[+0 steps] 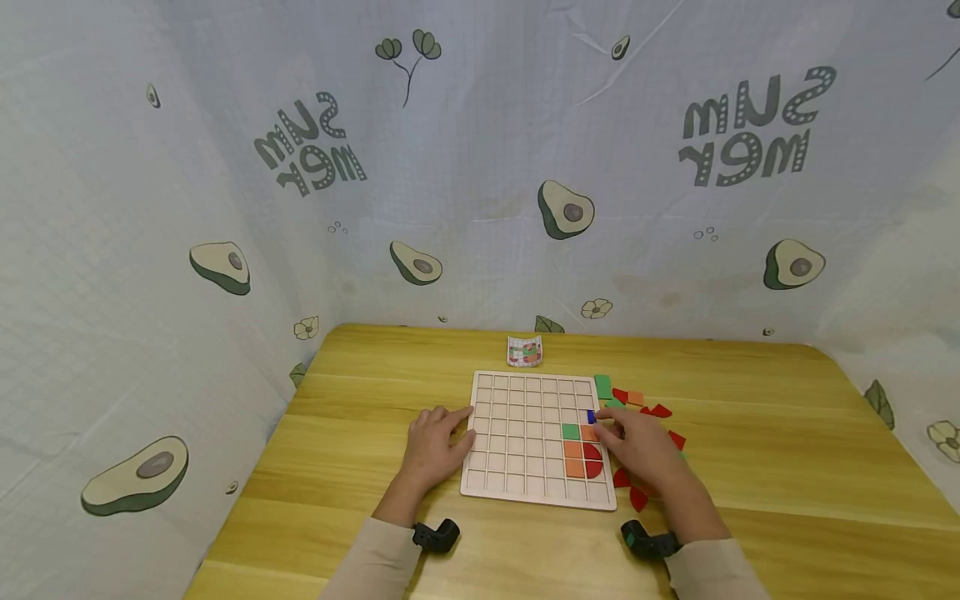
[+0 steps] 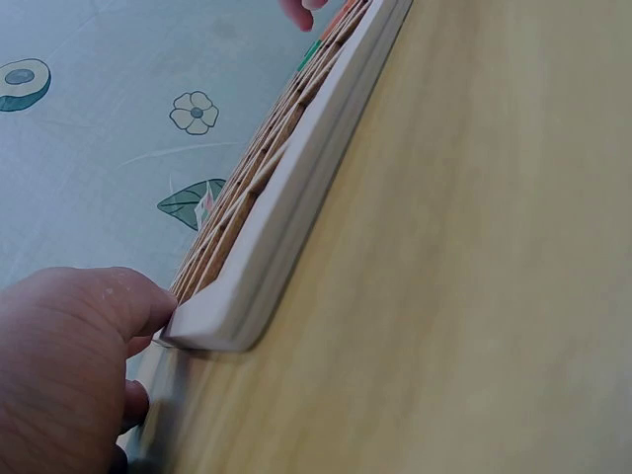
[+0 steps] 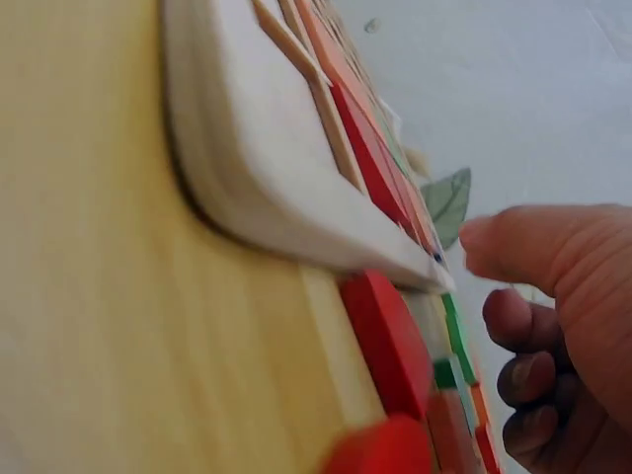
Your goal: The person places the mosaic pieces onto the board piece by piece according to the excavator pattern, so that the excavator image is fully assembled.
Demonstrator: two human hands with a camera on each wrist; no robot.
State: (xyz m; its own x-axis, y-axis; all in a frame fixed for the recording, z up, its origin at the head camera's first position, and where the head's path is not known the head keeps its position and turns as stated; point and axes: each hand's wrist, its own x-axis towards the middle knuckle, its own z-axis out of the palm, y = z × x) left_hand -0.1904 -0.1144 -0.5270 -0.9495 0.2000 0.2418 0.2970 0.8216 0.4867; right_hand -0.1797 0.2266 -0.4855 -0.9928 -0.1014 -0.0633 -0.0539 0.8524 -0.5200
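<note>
A small pattern card (image 1: 524, 351) stands on the wooden table (image 1: 750, 417) before an avocado-print backdrop (image 1: 480, 167).

left hand (image 1: 435, 446) steadies grid board (image 1: 525, 467) — right hand (image 1: 637, 446) pinches blue piece (image 1: 591, 417).

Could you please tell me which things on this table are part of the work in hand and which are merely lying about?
In use: grid board, steadied by the left hand; small blue piece at the right hand; green, orange and red pieces placed in the board; loose pieces.

Lying about: pattern card.
</note>
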